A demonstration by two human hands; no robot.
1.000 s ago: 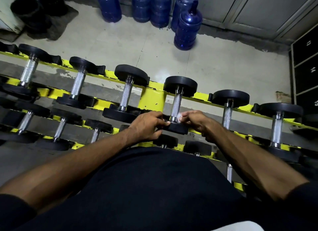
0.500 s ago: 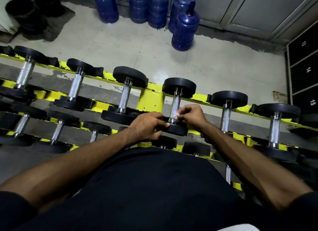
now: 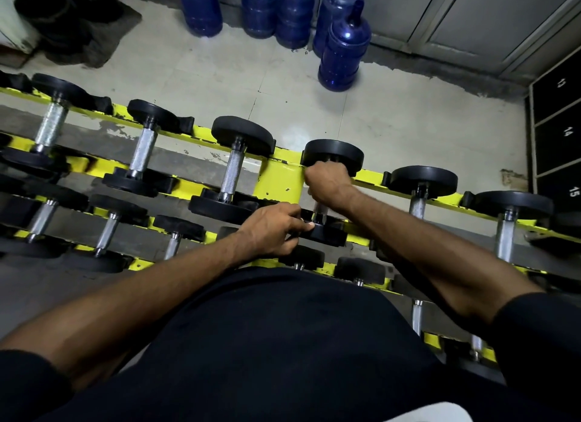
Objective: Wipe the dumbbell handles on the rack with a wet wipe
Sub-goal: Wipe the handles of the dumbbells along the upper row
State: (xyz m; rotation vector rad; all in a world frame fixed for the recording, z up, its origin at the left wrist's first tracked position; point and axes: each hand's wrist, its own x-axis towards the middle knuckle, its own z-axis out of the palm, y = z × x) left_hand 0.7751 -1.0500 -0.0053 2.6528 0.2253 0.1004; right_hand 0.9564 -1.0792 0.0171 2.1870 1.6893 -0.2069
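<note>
- dumbbell [image 3: 333, 154]: fourth from the left in the top row of the rack [image 3: 278, 182], lying across both yellow rails, far head on the far rail, near head [image 3: 328, 236] on the near rail.
- handle [image 3: 320, 210]: steel, mostly covered; only a short piece shows just above the near head.
- right hand [image 3: 327, 182]: closed in a fist round the far end of the handle, knuckles up against the far head.
- left hand [image 3: 273, 229]: fingers curled over the edge of the near head, thumb laid on top of it; it grips the dumbbell there.
- the two hands: apart, with the bare piece of handle between them.
- other dumbbells: three to the left [image 3: 232, 170] and two to the right [image 3: 419, 185] in the same row, handles bare; smaller ones on a lower row [image 3: 107, 229].
- jugs [image 3: 344, 50]: blue, standing on the floor [image 3: 220, 82] beyond the rack, by the wall.
- lockers [image 3: 559, 132]: black, numbered, at the right edge.
- mat [image 3: 94, 34]: dark, far left corner.
</note>
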